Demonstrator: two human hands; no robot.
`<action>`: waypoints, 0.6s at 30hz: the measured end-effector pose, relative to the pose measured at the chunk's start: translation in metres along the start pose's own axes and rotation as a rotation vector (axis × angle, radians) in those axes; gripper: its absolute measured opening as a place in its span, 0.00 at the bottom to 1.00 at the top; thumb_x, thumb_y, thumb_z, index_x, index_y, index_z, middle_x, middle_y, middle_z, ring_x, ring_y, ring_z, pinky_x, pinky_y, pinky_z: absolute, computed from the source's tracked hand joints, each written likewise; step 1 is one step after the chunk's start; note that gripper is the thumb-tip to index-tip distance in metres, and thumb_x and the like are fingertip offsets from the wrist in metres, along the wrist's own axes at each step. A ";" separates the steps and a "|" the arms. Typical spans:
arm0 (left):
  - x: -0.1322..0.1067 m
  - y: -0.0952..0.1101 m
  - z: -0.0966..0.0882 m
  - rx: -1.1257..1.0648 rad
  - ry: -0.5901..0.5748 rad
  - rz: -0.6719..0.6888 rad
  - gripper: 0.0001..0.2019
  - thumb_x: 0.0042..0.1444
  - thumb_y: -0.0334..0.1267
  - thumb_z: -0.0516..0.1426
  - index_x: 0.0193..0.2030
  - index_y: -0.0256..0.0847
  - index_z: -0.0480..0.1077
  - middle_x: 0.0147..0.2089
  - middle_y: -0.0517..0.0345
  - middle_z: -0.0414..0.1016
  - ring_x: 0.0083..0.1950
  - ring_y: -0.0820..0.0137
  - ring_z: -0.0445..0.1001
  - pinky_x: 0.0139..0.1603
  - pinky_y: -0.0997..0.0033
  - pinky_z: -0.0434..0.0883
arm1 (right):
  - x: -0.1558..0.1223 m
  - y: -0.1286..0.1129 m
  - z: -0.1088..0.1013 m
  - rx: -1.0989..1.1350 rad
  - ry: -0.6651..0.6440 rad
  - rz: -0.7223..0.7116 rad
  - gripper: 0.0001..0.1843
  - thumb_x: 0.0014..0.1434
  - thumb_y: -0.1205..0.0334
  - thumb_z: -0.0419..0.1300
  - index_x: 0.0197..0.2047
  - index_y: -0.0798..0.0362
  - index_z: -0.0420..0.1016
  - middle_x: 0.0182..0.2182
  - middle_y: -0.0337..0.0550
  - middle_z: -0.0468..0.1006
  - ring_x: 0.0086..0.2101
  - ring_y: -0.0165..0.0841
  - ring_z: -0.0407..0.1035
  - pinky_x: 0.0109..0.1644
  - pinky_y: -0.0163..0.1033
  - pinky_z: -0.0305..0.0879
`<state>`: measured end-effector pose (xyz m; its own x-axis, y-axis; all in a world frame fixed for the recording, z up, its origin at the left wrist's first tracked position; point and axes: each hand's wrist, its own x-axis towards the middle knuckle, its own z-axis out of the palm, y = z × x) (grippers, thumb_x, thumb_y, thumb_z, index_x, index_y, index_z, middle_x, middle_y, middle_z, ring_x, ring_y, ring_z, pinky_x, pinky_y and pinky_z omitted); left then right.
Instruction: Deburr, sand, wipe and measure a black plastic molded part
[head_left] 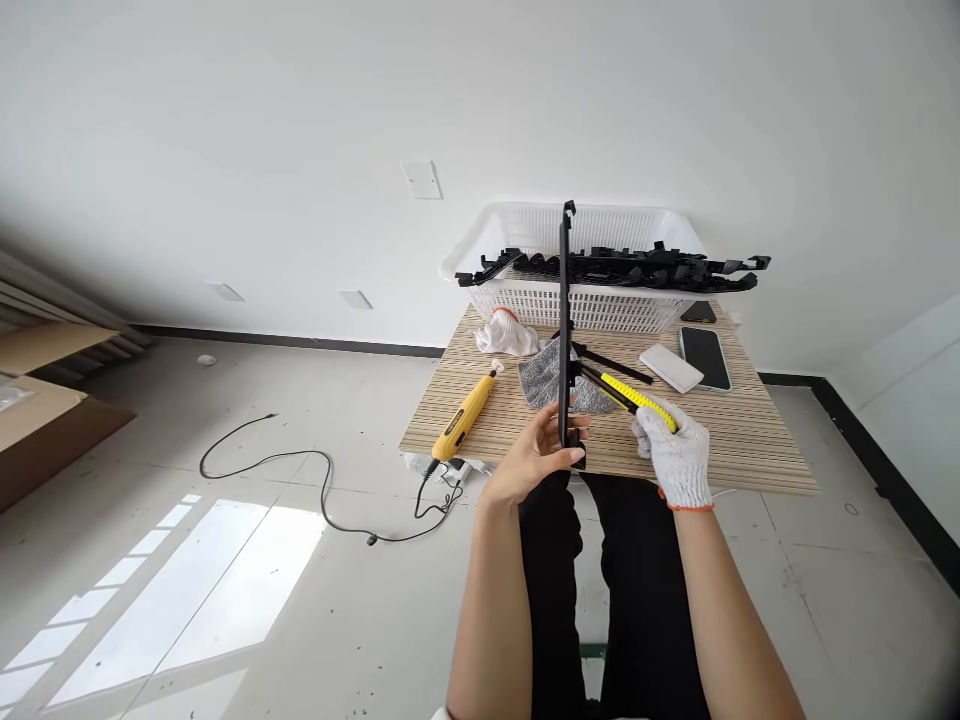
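Basket (pixel 622 312) holds black parts (pixel 645 268); left hand (pixel 536 455), fingers curled, grips a strip (pixel 565 320); right hand (pixel 679 455) clasps a tool (pixel 634 393).

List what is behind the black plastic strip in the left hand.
Gray fabric shows on both sides; farther back stands a white plastic basket of black parts. What the black plastic strip directly covers cannot be seen.

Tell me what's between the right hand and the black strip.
In the head view, a yellow-and-black tool, gripped in the right hand, points across the gap toward the strip; grey cloth shows behind.
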<state>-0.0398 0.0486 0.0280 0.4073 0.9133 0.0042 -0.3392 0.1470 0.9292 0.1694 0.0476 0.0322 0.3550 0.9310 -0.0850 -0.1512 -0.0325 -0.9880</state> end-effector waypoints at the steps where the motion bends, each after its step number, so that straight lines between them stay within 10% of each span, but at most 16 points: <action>1: -0.001 0.000 0.000 -0.011 -0.031 -0.004 0.35 0.52 0.38 0.69 0.65 0.46 0.64 0.62 0.48 0.72 0.61 0.57 0.71 0.57 0.62 0.71 | 0.001 0.000 -0.001 0.018 0.005 0.005 0.24 0.50 0.51 0.70 0.47 0.55 0.79 0.20 0.38 0.71 0.21 0.25 0.61 0.19 0.29 0.55; 9: -0.003 0.004 0.003 -0.166 0.061 0.033 0.21 0.61 0.49 0.61 0.58 0.45 0.69 0.67 0.50 0.66 0.67 0.49 0.65 0.45 0.57 0.81 | 0.003 0.002 -0.011 -0.003 -0.111 0.067 0.23 0.46 0.51 0.71 0.43 0.57 0.80 0.17 0.36 0.67 0.18 0.25 0.58 0.16 0.29 0.48; 18: 0.001 0.003 0.001 -0.196 0.172 0.022 0.16 0.62 0.50 0.59 0.50 0.41 0.73 0.51 0.51 0.74 0.59 0.54 0.72 0.41 0.60 0.83 | 0.003 -0.001 -0.011 -0.006 -0.184 0.113 0.23 0.48 0.53 0.70 0.45 0.57 0.80 0.18 0.37 0.68 0.20 0.25 0.60 0.18 0.28 0.49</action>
<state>-0.0394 0.0492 0.0311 0.2536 0.9658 -0.0546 -0.5113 0.1818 0.8399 0.1805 0.0469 0.0311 0.1616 0.9719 -0.1712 -0.1752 -0.1425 -0.9742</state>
